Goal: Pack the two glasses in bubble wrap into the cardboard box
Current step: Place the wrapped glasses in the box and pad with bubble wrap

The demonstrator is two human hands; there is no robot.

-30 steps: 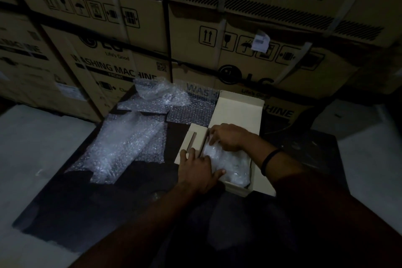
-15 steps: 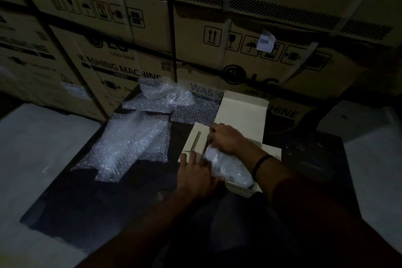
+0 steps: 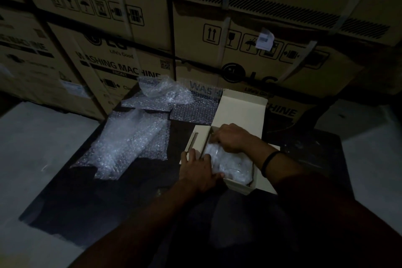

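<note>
While the left hand (image 3: 199,167) lies flat on the cardboard box (image 3: 241,111), the right hand (image 3: 231,139) grips the wrapped glass (image 3: 233,163) inside.

"DO NOT TRUCK HERE" is printed on the upper right carton (image 3: 304,6). "LG", "Life's Good" and "WASHING MACHINE" are read on the left carton (image 3: 113,65). On the lower right carton (image 3: 282,76) "LG" is printed; "WAS" and "HINE" are seen either side of the cardboard box (image 3: 241,111).
</note>
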